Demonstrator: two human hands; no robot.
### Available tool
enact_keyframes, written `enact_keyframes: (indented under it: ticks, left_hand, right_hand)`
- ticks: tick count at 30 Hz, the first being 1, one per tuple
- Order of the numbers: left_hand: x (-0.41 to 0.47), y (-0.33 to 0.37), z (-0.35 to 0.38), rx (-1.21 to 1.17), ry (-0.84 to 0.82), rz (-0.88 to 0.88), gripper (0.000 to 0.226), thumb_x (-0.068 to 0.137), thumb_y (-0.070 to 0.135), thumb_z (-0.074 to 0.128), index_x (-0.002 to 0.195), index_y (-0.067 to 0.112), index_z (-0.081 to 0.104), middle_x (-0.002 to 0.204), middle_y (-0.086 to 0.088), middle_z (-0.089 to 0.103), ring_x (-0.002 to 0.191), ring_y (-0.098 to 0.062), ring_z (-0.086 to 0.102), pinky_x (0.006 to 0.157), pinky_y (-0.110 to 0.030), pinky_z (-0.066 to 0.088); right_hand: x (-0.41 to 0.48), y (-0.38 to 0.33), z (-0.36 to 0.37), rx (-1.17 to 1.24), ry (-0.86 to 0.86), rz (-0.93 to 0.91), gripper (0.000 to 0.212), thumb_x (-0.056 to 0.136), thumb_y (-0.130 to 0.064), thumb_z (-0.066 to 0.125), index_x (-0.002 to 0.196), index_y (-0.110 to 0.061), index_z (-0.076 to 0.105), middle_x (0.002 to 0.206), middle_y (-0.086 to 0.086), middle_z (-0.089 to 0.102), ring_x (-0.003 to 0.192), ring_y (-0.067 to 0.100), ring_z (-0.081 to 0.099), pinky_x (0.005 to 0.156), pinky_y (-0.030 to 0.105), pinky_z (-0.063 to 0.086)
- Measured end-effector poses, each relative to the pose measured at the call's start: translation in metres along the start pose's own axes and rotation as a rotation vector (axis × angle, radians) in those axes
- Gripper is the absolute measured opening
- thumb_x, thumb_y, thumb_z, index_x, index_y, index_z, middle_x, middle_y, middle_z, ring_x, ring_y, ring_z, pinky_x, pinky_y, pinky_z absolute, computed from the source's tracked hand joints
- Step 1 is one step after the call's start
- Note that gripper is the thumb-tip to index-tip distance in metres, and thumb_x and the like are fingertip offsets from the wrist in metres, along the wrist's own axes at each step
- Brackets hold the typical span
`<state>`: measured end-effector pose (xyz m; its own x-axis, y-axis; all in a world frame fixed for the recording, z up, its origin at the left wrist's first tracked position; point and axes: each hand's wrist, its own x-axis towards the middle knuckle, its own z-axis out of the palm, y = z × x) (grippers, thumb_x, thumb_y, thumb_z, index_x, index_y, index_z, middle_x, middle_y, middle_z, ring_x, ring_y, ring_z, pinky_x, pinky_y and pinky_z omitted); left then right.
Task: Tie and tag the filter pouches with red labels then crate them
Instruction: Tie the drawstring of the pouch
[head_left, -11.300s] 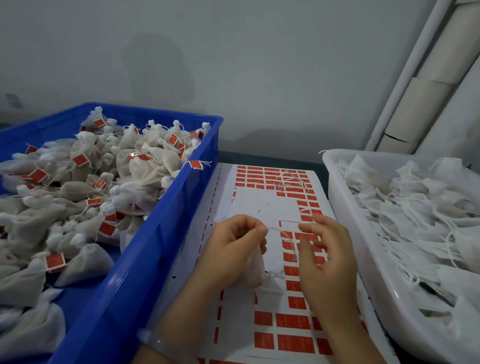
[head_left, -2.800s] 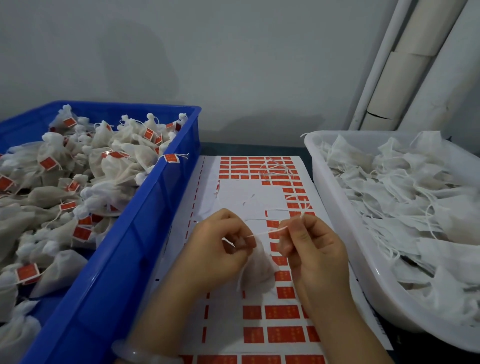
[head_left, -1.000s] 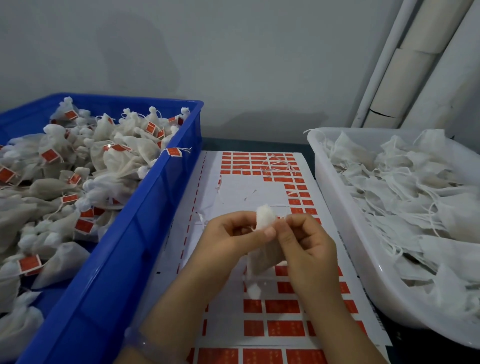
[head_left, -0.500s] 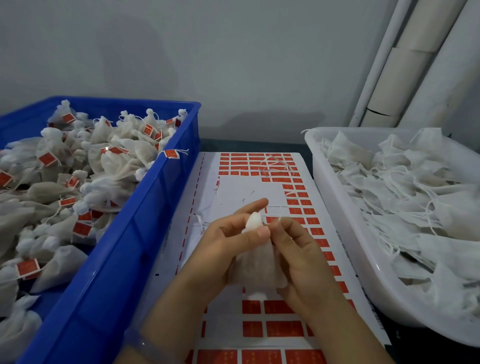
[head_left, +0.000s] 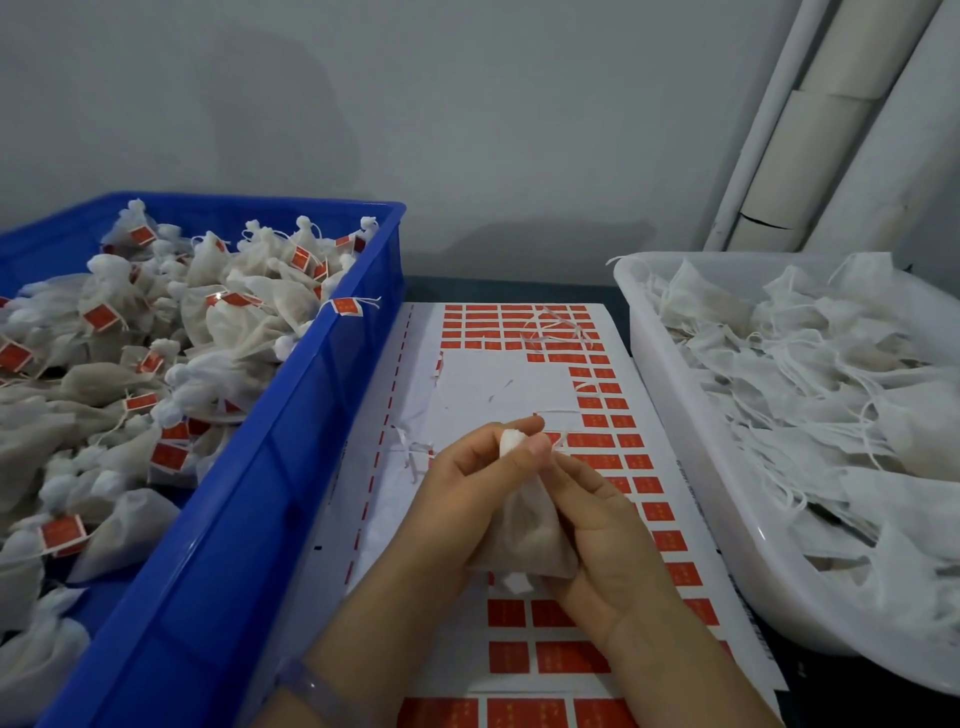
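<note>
- left hand (head_left: 467, 493): thumb and forefinger curled in tight, pinching the bunched neck of one filter pouch (head_left: 524, 535)
- right hand (head_left: 608, 535): fingers wrapped round the pouch's belly from the right side, so both hands are closed on it
- the pouch is held just above the sheet of red labels (head_left: 483, 384), which has lots of labels already peeled off and some string scraps on it
- blue crate (head_left: 249, 519) on the left is piled with tagged pouches (head_left: 234, 322)
- white tub (head_left: 691, 467) on the right is full of loose pouches (head_left: 831, 389)
- plain grey wall (head_left: 415, 104) behind, pale pipes (head_left: 810, 135) in the right corner
</note>
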<state>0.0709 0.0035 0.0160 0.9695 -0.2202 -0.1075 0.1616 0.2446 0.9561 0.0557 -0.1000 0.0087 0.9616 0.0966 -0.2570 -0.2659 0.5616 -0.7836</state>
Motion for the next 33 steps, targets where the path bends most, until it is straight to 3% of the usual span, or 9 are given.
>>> enact_keyframes:
  ticks: [7,10,14,19,22,26,28,30,33]
  left_hand:
    - [0.000,-0.001,-0.002,0.041,-0.032,0.009,0.041,0.059,0.046,0.063,0.093,0.024,0.070,0.096,0.006,0.072,0.093,-0.014,0.068,0.075,-0.029,0.057]
    - [0.000,-0.004,-0.001,0.049,-0.031,0.003,0.042,0.059,0.048,0.062,0.093,0.026,0.070,0.099,0.007,0.072,0.095,-0.015,0.067,0.077,-0.029,0.057]
    - [-0.001,-0.005,0.002,0.061,-0.075,0.019,0.037,0.061,0.049,0.062,0.093,0.031,0.070,0.101,0.010,0.070,0.098,-0.011,0.066,0.076,-0.027,0.056]
    - [0.000,-0.006,0.002,0.072,-0.085,0.028,0.039,0.066,0.044,0.062,0.100,0.027,0.068,0.101,0.008,0.070,0.097,-0.011,0.066,0.076,-0.027,0.056]
    - [0.000,-0.006,0.002,0.083,-0.095,0.036,0.038,0.067,0.043,0.062,0.100,0.025,0.067,0.101,0.005,0.071,0.097,-0.013,0.067,0.076,-0.027,0.056]
    - [0.002,-0.007,0.000,0.106,-0.088,0.047,0.035,0.069,0.040,0.064,0.100,0.024,0.068,0.102,0.004,0.071,0.099,-0.014,0.067,0.081,-0.030,0.056]
    - [0.002,-0.007,0.001,0.123,-0.072,0.067,0.034,0.067,0.040,0.065,0.097,0.024,0.069,0.100,0.004,0.071,0.098,-0.014,0.067,0.082,-0.031,0.056]
    - [0.002,-0.008,0.001,0.138,-0.024,0.094,0.038,0.060,0.045,0.067,0.091,0.024,0.071,0.096,0.004,0.072,0.096,-0.016,0.067,0.082,-0.033,0.056]
    - [0.002,-0.009,0.003,0.078,0.032,0.120,0.035,0.053,0.046,0.069,0.077,0.022,0.074,0.086,-0.002,0.072,0.089,-0.021,0.069,0.077,-0.033,0.057]
  right_hand:
    - [-0.001,0.003,0.001,-0.099,0.121,-0.063,0.041,0.037,-0.042,0.073,0.074,-0.023,0.077,0.088,0.006,0.074,0.090,0.029,0.068,0.079,0.047,0.056]
    - [0.005,0.009,-0.002,0.078,0.078,0.064,0.030,0.050,-0.035,0.074,0.076,-0.020,0.077,0.090,0.010,0.073,0.084,0.027,0.071,0.067,0.041,0.057]
    - [0.013,0.015,-0.005,0.322,0.015,0.138,0.042,0.045,-0.028,0.084,0.083,-0.011,0.077,0.101,0.016,0.070,0.090,0.029,0.069,0.073,0.044,0.055]
    - [0.011,0.012,-0.006,0.222,0.091,0.063,0.034,0.044,-0.031,0.079,0.075,-0.016,0.077,0.090,0.011,0.073,0.080,0.023,0.071,0.060,0.036,0.056]
    - [0.006,0.007,-0.008,0.123,0.151,0.032,0.026,0.056,-0.026,0.068,0.075,-0.010,0.075,0.083,0.011,0.073,0.072,0.023,0.071,0.051,0.030,0.054]
    - [0.000,0.005,-0.007,0.031,0.152,-0.033,0.013,0.072,-0.012,0.063,0.085,-0.011,0.065,0.080,0.008,0.070,0.071,0.021,0.065,0.060,0.034,0.054]
    - [0.001,0.005,-0.007,-0.044,0.254,-0.060,0.008,0.084,-0.013,0.059,0.080,-0.014,0.065,0.079,0.003,0.068,0.073,0.019,0.064,0.048,0.024,0.053]
    - [0.001,0.005,-0.005,-0.085,0.333,-0.114,0.010,0.083,-0.017,0.059,0.076,-0.015,0.065,0.075,0.001,0.067,0.069,0.019,0.064,0.039,0.015,0.048]
    - [-0.002,0.003,-0.001,-0.083,0.342,-0.256,0.019,0.064,-0.027,0.065,0.075,-0.012,0.069,0.068,-0.001,0.071,0.065,0.015,0.070,0.044,0.016,0.050]
